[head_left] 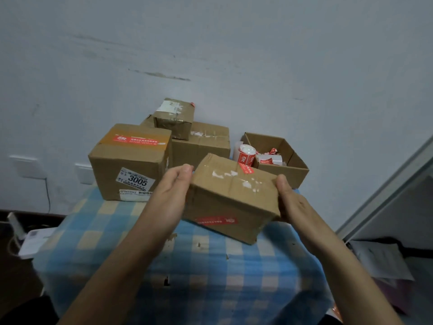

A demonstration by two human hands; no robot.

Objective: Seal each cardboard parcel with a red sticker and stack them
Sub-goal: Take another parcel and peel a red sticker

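Cardboard parcel [232, 195] tilted in the middle of the frame, left hand [173, 195] and right hand [293, 202] each gripping a side, red sticker [216, 220] on its front, blue checked surface [210, 277] below, sticker roll [246, 156] just behind.

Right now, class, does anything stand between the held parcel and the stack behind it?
Nothing visible does. The left hand and right hand hold the parcel before the stack; the roll sits off right.

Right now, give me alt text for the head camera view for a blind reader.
The left hand and right hand hold a small cardboard parcel tilted above a blue checked tablecloth, red stickers on its top and front. Behind: more parcels, a sticker roll, an open box.
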